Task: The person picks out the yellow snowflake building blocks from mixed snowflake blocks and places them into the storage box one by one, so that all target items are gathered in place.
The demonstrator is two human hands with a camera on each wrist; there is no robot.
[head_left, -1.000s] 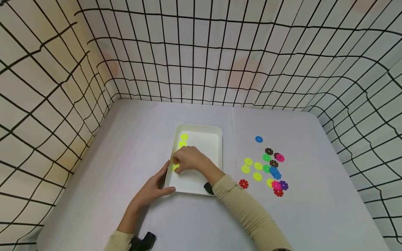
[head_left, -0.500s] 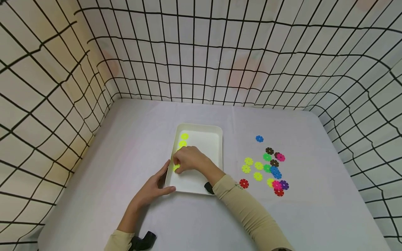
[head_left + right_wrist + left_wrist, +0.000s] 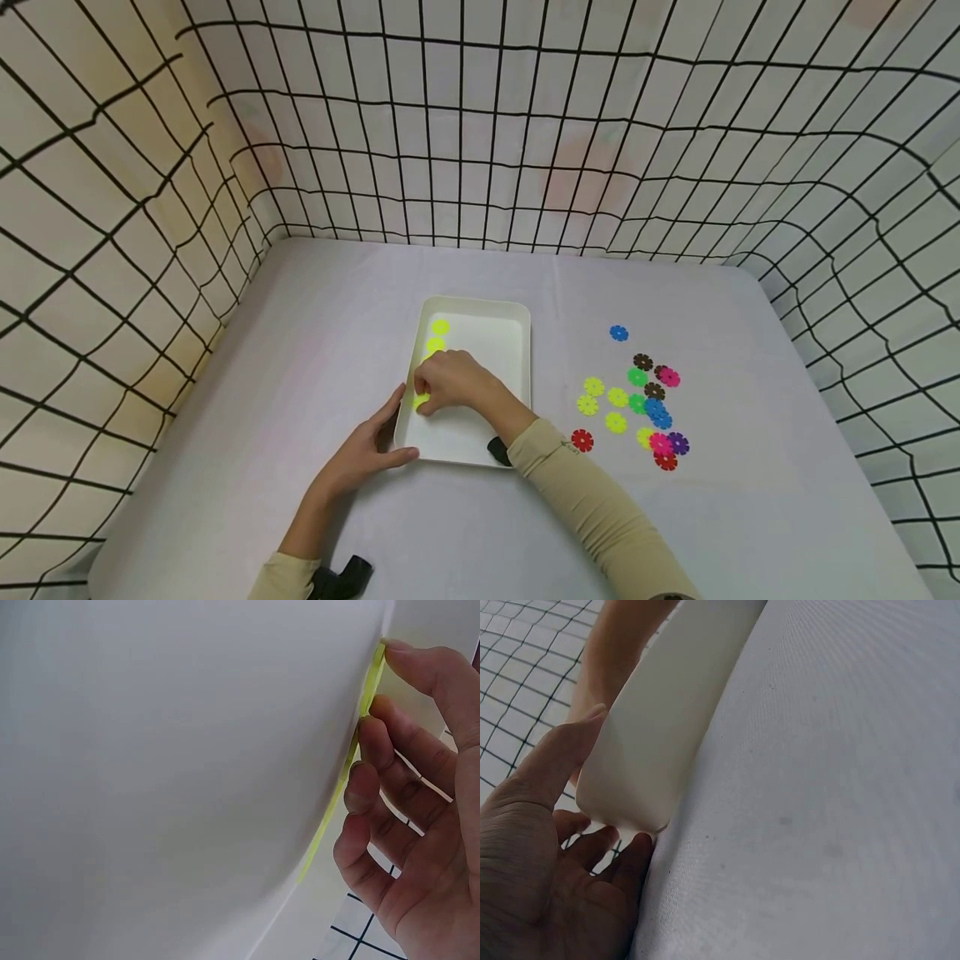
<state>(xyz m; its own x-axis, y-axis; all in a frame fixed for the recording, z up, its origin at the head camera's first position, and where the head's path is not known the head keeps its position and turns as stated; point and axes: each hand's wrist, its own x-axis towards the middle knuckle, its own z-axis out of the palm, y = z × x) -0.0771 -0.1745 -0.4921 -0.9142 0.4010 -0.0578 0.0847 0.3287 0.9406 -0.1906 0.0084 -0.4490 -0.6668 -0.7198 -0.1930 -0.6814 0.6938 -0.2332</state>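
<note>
My right hand point(image 3: 453, 379) reaches over the white tray point(image 3: 491, 346) and pinches a yellow flower-shaped disc point(image 3: 422, 402) near the left wall. In the right wrist view, thumb and forefinger sit at either end of this yellow disc point(image 3: 373, 675), which lies low against the tray floor. Beyond it a line of yellow discs point(image 3: 322, 829) runs along the same side. Two of these yellow discs point(image 3: 440, 327) show at the tray's far left in the head view; my hand hides others. My left hand point(image 3: 362, 454) holds the tray's near-left corner, thumb at the front wall, fingers along the side.
Right of the tray lie several loose flower discs: yellow point(image 3: 616, 423), red point(image 3: 582, 440), blue point(image 3: 618, 333), brown point(image 3: 642, 362), green point(image 3: 637, 377), pink point(image 3: 669, 377) and purple point(image 3: 678, 443). Some overlap. Black wire mesh point(image 3: 480, 158) stands around the white table point(image 3: 750, 517).
</note>
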